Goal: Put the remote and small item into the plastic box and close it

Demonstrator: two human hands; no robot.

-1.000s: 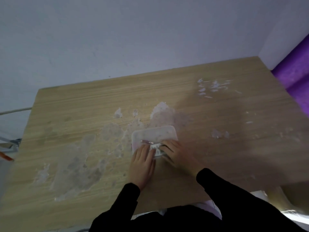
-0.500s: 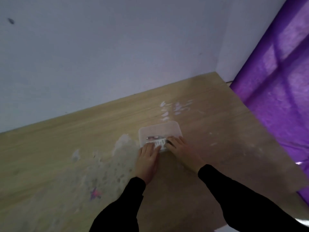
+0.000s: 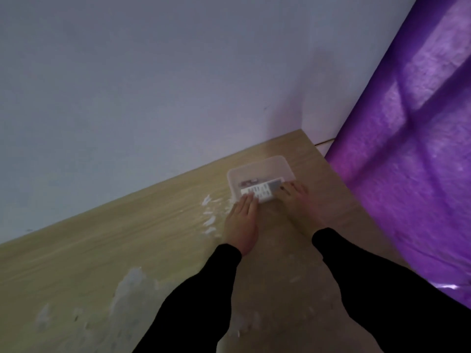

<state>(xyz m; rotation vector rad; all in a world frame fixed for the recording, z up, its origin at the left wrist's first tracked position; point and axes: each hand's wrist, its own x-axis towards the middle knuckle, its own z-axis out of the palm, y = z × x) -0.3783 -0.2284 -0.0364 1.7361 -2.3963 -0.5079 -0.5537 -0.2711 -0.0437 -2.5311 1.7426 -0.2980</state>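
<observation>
both hands at the near edge of the box

a translucent plastic box (image 3: 260, 174) sits on the wooden table (image 3: 127, 238) near its far right corner, close to the wall and a purple curtain (image 3: 407, 149). inside it lie a white remote (image 3: 260, 191) and, behind that, a small dark item (image 3: 248, 182), too blurred to name. the left hand (image 3: 242, 220) lies flat, fingers together, tips touching the box's near left edge. the right hand (image 3: 297, 200) rests at the near right corner, fingers slightly spread, clamped on nothing. black sleeves (image 3: 204, 289) cover both arms.
</observation>
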